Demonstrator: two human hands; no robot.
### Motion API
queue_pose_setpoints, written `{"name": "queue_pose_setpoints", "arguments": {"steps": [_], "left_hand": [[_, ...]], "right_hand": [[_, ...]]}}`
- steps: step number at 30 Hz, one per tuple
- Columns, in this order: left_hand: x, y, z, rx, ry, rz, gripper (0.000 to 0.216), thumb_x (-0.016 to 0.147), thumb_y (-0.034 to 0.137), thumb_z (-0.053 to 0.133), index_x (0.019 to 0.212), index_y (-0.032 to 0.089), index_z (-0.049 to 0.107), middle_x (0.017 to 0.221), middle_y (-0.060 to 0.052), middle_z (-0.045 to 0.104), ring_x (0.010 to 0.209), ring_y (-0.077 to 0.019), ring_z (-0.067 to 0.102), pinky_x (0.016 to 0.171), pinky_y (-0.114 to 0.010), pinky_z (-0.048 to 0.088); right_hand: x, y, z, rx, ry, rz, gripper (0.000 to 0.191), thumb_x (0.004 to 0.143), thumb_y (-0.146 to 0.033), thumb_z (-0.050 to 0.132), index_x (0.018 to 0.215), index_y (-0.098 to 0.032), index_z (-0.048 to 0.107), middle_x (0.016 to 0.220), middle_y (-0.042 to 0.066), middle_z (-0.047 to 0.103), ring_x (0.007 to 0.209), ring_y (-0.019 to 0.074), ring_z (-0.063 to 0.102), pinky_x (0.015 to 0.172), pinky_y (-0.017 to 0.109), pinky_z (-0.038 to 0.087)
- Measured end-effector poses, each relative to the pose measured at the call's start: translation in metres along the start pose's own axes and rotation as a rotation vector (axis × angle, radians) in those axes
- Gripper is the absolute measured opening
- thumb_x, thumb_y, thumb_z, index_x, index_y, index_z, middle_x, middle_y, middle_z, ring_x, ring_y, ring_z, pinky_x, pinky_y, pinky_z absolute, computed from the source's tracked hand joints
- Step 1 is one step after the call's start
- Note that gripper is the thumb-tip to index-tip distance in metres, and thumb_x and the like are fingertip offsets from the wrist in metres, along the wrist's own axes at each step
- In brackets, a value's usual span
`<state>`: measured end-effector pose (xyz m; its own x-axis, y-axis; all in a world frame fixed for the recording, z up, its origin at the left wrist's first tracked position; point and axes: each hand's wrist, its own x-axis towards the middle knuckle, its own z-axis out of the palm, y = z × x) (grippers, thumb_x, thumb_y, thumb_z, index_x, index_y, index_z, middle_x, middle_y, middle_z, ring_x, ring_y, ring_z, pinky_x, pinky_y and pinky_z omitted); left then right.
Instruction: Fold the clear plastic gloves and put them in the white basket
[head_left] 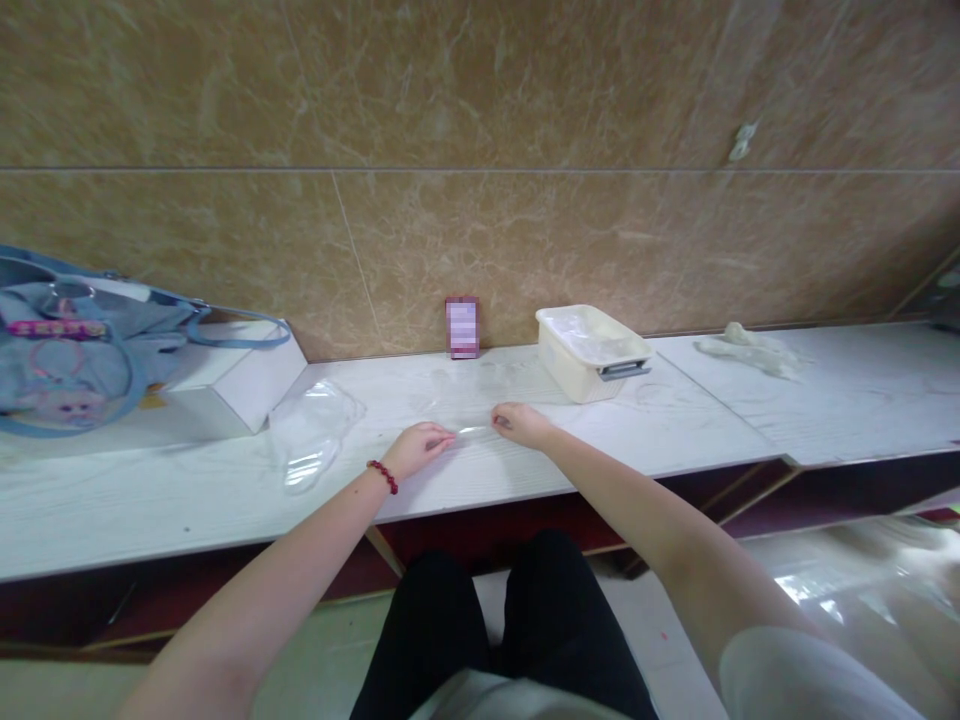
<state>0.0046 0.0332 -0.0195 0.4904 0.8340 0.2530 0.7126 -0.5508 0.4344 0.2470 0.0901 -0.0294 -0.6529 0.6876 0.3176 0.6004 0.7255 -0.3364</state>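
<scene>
My left hand point(420, 445), with a red bead bracelet at the wrist, rests on the white tabletop point(637, 430) with its fingers curled into a pinch. My right hand point(521, 424) lies just to the right, also pinched. Between the two hands stretches a small clear plastic sheet or bag point(472, 430), held at both ends. It is thin and hard to make out.
A heap of clear plastic bags point(311, 432) lies left of my hands. A white box point(232, 385) and a blue bag point(71, 345) sit at the far left. A cream tub point(589, 350) stands to the right, a small card point(462, 327) leans on the wall, and a crumpled cloth point(750, 348) lies far right.
</scene>
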Motion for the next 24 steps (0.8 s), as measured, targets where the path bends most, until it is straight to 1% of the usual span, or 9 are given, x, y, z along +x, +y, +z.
{"name": "queue_pose_setpoints", "arguments": {"steps": [7,9,11,14,16,17,18,21,24], "left_hand": [[-0.005,0.012,-0.001,-0.039,-0.028,0.000,0.030,0.079,0.037,0.041,0.090,0.022,0.065,0.090,-0.004,0.064,0.087,-0.0160,0.056,0.083,-0.029,0.041],[-0.007,0.014,-0.002,-0.068,-0.023,-0.036,0.031,0.079,0.039,0.040,0.087,0.022,0.065,0.089,-0.004,0.064,0.086,-0.0163,0.056,0.081,-0.028,0.042],[-0.009,0.010,-0.004,-0.091,0.015,-0.133,0.032,0.079,0.041,0.038,0.085,0.022,0.064,0.089,-0.004,0.064,0.085,-0.0167,0.057,0.076,-0.027,0.044],[-0.007,-0.012,-0.009,-0.059,0.131,-0.359,0.033,0.078,0.041,0.037,0.088,0.021,0.061,0.090,-0.003,0.064,0.084,-0.0172,0.058,0.073,-0.026,0.045],[-0.001,-0.035,-0.015,0.009,0.188,-0.502,0.032,0.077,0.039,0.039,0.094,0.020,0.058,0.090,-0.004,0.064,0.083,-0.0171,0.058,0.073,-0.025,0.044],[0.005,-0.046,-0.018,0.042,0.190,-0.574,0.033,0.076,0.037,0.039,0.097,0.019,0.057,0.090,-0.005,0.065,0.081,-0.0169,0.059,0.071,-0.025,0.045],[0.012,-0.058,-0.021,0.070,0.173,-0.625,0.034,0.075,0.035,0.041,0.101,0.018,0.056,0.092,-0.006,0.064,0.079,-0.0170,0.060,0.069,-0.024,0.045],[0.037,-0.083,-0.030,0.170,0.108,-0.704,0.043,0.070,0.039,0.047,0.106,0.015,0.053,0.098,-0.010,0.063,0.085,-0.0194,0.059,0.070,-0.025,0.043],[0.060,-0.094,-0.036,0.216,-0.041,-0.727,0.045,0.066,0.043,0.049,0.099,0.013,0.057,0.095,-0.012,0.063,0.082,-0.0207,0.059,0.066,-0.025,0.042]], "right_hand": [[-0.007,-0.001,-0.009,-0.104,-0.058,-0.126,0.014,0.076,-0.020,0.047,0.082,-0.017,0.059,0.079,0.006,0.059,0.083,0.0154,0.054,0.078,0.028,0.037],[-0.011,-0.001,-0.012,-0.120,-0.074,-0.149,0.014,0.075,-0.022,0.048,0.081,-0.018,0.060,0.081,0.006,0.060,0.085,0.0160,0.054,0.083,0.032,0.034],[-0.015,-0.002,-0.016,-0.119,-0.080,-0.162,0.015,0.074,-0.027,0.051,0.082,-0.019,0.061,0.083,0.005,0.061,0.087,0.0167,0.054,0.088,0.037,0.030],[-0.016,-0.001,-0.023,-0.100,-0.066,-0.168,0.019,0.075,-0.034,0.051,0.085,-0.021,0.061,0.086,0.005,0.061,0.088,0.0172,0.054,0.091,0.041,0.026],[-0.009,-0.001,-0.026,-0.086,-0.039,-0.150,0.020,0.078,-0.032,0.047,0.086,-0.021,0.061,0.086,0.005,0.062,0.088,0.0168,0.054,0.088,0.037,0.030],[-0.003,0.000,-0.026,-0.082,-0.020,-0.131,0.021,0.079,-0.031,0.045,0.087,-0.020,0.061,0.086,0.006,0.062,0.088,0.0166,0.054,0.086,0.035,0.032],[0.005,-0.001,-0.025,-0.080,-0.002,-0.107,0.022,0.080,-0.030,0.043,0.088,-0.019,0.061,0.087,0.006,0.063,0.088,0.0166,0.054,0.084,0.033,0.034],[0.033,-0.004,-0.015,-0.071,0.015,-0.049,0.023,0.081,-0.028,0.042,0.088,-0.018,0.061,0.090,0.007,0.063,0.089,0.0169,0.054,0.081,0.030,0.037],[0.063,-0.012,0.003,-0.028,-0.042,-0.076,0.021,0.079,-0.023,0.044,0.090,-0.017,0.061,0.093,0.007,0.063,0.090,0.0160,0.054,0.081,0.029,0.038]]}}
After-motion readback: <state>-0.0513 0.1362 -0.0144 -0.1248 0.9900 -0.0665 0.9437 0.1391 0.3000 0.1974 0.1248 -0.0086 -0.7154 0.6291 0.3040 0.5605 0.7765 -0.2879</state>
